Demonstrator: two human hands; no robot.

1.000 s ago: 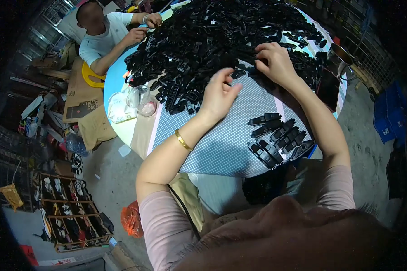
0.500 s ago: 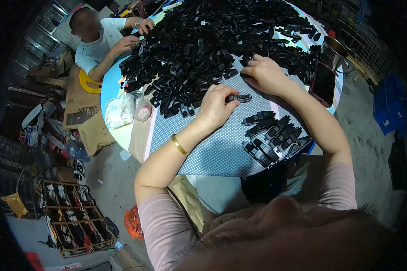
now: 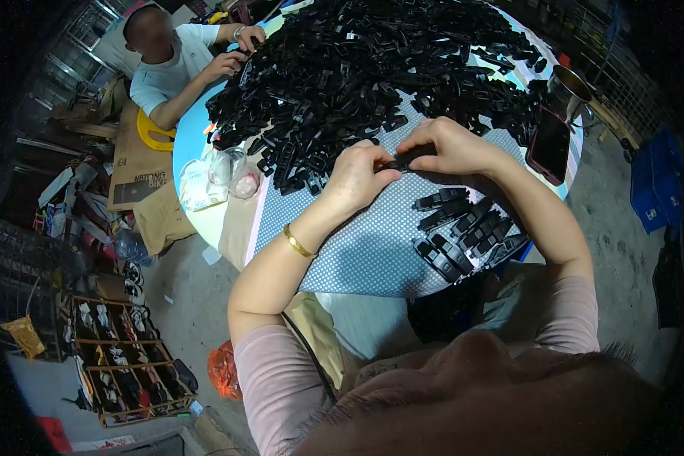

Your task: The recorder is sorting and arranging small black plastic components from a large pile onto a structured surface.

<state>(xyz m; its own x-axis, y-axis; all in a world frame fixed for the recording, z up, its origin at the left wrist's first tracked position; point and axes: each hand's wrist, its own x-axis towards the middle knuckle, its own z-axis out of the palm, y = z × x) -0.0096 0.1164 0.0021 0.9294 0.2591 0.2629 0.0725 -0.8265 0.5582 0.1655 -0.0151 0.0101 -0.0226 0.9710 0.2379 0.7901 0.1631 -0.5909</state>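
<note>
While my forearms reach in from the near edge, the dotted cloth on the surface [image 3: 357, 254] spreads bare beneath my left wrist, which wears a gold bracelet [image 3: 298, 242]. To the right, inside the bend of my right arm, a cluster of black pieces [image 3: 485, 230] lies side by side in short rows, close to the edge.

A little farther on, my two grips meet just above the cloth, around one small black part [image 3: 400, 163]. My left grip [image 3: 355, 173] is pinched on its left end, thumb and forefinger drawn together, the other fingers curled. My right grip [image 3: 450, 146] closes on the other end, thumb below and forefinger above, with only a narrow gap between them, taken up by the part. How hard either one presses I cannot tell, and my fingers hide most of the part's shape.

Left of my hands sit a clear plastic cup [image 3: 245, 184] and a white packet [image 3: 197, 188]; well to the right lies a phone [image 3: 551, 146], with a metal cup [image 3: 567, 93] just past it. Beyond my grips rises a broad heap of black pieces [image 3: 372, 76]. At its far left, a co-worker [image 3: 159, 80] in a pale shirt has both hands at its rim.
</note>
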